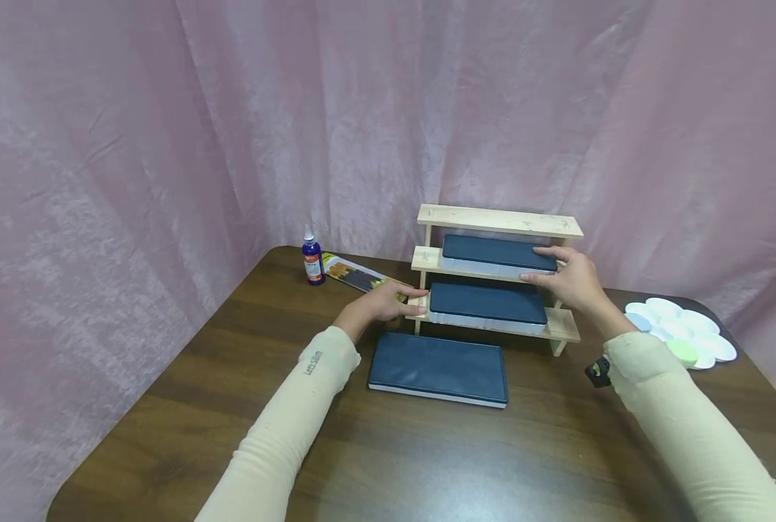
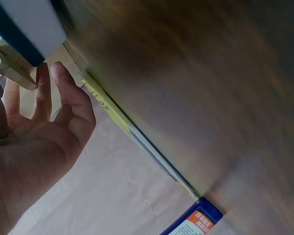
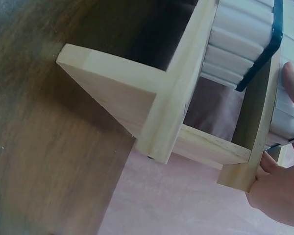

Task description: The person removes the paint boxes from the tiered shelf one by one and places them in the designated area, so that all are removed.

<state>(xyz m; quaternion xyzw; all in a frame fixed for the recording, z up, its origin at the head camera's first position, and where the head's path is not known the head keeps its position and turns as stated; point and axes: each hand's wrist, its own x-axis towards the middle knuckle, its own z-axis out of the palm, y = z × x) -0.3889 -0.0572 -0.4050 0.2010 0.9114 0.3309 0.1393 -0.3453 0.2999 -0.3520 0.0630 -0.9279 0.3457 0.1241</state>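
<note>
Cream sleeves (image 1: pixel 303 395), hands (image 1: pixel 381 304) (image 1: pixel 577 281) flanking wooden rack (image 1: pixel 501 220), two lidded boxes (image 1: pixel 488 302) between.

Left sleeve (image 1: pixel 290 424) — "Lets slim"

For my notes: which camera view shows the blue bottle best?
Head view: the blue bottle stands upright there, wholly visible. The left wrist view cuts it off at the bottom edge; the right wrist view lacks it.

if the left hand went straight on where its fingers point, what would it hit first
Probably the navy-lidded white box on the lowest wooden step, just ahead of the left hand, though the exact gap is unclear.
</note>
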